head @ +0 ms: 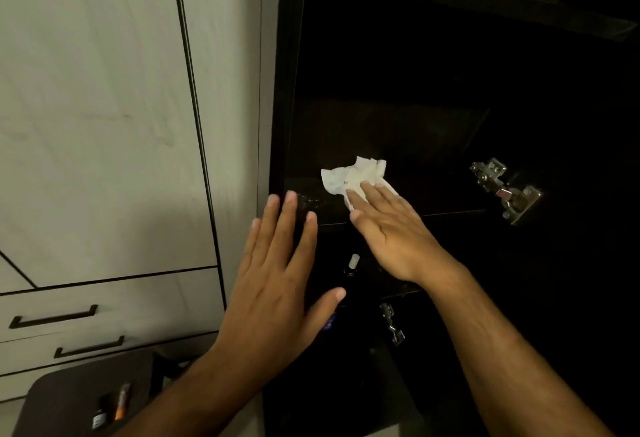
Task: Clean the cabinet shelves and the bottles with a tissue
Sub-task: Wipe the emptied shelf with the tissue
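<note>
— Head view. Where is the tissue?

— Centre of the frame: the crumpled white tissue lies on a dark cabinet shelf. My right hand presses it flat, fingers straight and together, fingertips on the paper.

— And the left?

— My left hand is spread, fingers apart, holding nothing, raised at the cabinet's left edge, lower centre.

— Bottles?

— A small bottle with a white cap stands on the shelf below, between my hands. Two more small bottles lie on a dark stool, lower left. Metal hinge at the right.
</note>
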`<state>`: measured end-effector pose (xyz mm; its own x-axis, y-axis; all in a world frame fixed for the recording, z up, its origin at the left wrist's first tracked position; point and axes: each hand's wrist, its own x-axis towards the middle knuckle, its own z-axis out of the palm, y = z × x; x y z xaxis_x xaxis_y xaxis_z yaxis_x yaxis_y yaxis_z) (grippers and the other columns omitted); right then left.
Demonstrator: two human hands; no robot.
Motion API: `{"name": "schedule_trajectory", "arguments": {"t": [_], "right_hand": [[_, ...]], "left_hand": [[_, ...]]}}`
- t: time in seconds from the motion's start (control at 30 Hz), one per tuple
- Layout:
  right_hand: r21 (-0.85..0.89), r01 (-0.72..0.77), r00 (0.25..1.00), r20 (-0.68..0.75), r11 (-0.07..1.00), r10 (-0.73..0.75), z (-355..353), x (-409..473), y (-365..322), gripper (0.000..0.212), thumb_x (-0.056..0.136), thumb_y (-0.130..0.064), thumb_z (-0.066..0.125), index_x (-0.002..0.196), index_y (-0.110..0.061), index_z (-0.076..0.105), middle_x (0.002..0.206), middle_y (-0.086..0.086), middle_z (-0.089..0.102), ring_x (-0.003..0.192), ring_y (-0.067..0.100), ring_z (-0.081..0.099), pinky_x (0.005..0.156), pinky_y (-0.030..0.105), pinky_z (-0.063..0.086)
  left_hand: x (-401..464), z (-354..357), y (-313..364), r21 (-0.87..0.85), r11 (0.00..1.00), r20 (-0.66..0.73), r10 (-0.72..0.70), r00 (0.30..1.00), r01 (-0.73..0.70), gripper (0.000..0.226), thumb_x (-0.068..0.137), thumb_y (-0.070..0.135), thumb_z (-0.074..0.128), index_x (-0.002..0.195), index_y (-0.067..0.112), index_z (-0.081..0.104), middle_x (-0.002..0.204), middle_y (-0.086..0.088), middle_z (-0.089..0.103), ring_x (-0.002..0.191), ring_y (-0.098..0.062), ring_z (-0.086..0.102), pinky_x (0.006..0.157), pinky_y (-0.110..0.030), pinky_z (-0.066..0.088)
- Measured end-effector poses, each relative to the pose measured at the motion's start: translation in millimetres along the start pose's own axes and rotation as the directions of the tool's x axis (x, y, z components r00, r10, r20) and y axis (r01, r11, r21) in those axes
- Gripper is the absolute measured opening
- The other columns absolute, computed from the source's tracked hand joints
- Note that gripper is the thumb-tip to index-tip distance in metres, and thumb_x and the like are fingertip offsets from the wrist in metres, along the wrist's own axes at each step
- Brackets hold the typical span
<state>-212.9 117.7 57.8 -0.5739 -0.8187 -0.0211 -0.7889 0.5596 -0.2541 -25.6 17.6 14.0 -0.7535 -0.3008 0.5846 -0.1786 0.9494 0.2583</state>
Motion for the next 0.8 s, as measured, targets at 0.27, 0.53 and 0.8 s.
{"name": "schedule_trajectory", "arguments": {"t": [0.27,0.53,0.8], "right_hand": [[-0.060,-0.206,0.979,-0.006,0.977,0.206,-9,22,10,0.061,0.099,-0.054,0.010,0.155,-0.030,0.011,0.164,0.002,-0.001,0.150,0.015,-0.008,0.122,0.039,-0.001],[-0.009,0.012,0.999,0.036,1.000,-0.012,1,-9,-9,0.054,0.102,-0.050,0.013,0.155,-0.036,0.011,0.163,-0.012,-0.004,0.147,0.001,-0.013,0.120,0.030,-0.008],[-0.098,-0.215,0.977,-0.016,0.972,0.214,-1,38,-13,0.069,0.096,-0.060,0.013,0.154,-0.024,0.018,0.163,0.014,0.002,0.150,0.027,-0.006,0.122,0.043,0.001]], "left_hand": [[1,9,-34,0.138,0.988,0.017,-0.068,0.998,0.065,0.101,0.087,0.057,0.055,0.154,0.006,-0.001,0.161,-0.017,-0.010,0.149,-0.032,-0.007,0.118,-0.051,0.013],[-4,28,-51,0.097,0.995,0.019,-0.041,0.999,0.039,0.106,0.083,0.051,0.056,0.152,0.005,-0.009,0.160,-0.020,-0.006,0.149,-0.035,-0.002,0.118,-0.053,0.015],[-2,30,-53,0.025,1.000,-0.025,-0.005,1.000,0.005,0.100,0.086,0.054,0.049,0.153,0.004,-0.007,0.161,-0.019,-0.004,0.149,-0.035,0.000,0.116,-0.056,0.019]]}}
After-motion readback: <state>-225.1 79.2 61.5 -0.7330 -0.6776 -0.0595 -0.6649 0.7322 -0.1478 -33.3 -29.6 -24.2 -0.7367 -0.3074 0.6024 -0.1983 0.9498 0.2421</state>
